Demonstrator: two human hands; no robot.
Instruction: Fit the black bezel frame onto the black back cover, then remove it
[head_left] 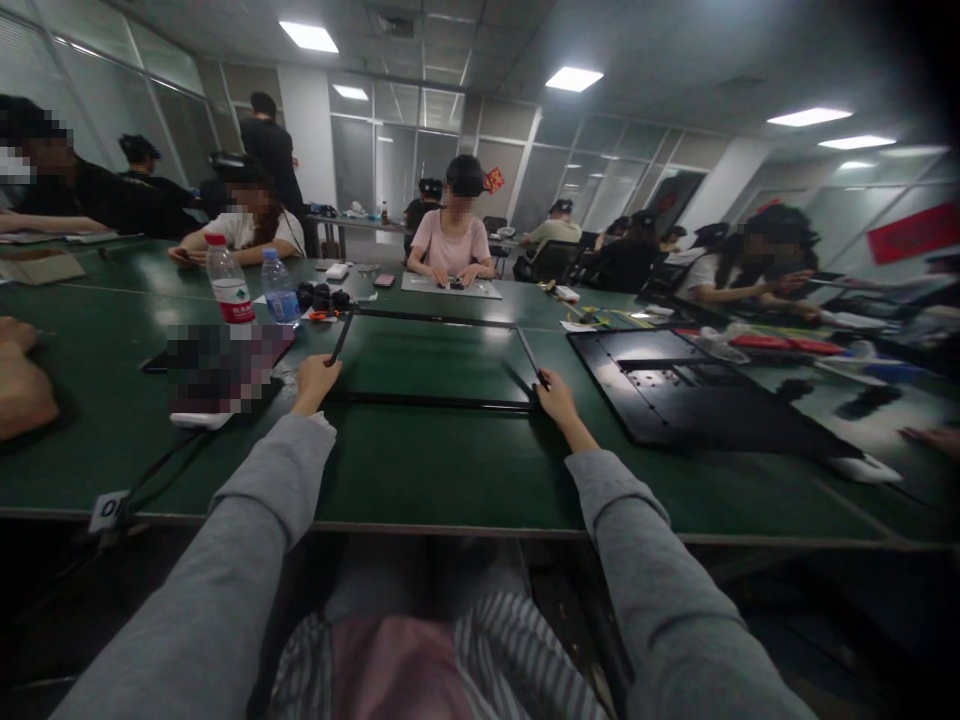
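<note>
At the near edge of the green bench (450,480), a white tag (111,510) is seen to the left. Its black marks look like a 0 and a 1, though they cannot be read for certain. A dark cable (166,457) is draped beside it, and could be snagged if the left sleeve (251,490) were swung outward.

Farther in, a thin black frame (435,402) is held over the middle of the bench. Its left side is grasped by the left hand (316,382) and its right side by the right hand (559,397); whether the bench is touched by the lower bar cannot be told. Since the bars are slim and only the 2 short sides are gripped, the frame could be twisted or bowed by uneven lifting. To the right, a dark panel (712,410) is laid near the frame, and could be scratched by a corner swung that way.

Beyond the left hand, 2 bottles, a red-capped bottle (231,285) and a blue-capped bottle (280,290), could be tipped by a sideways knock. Their labels are too blurred to be read. On the far right, a red banner (915,232) is shown, its writing unreadable.
</note>
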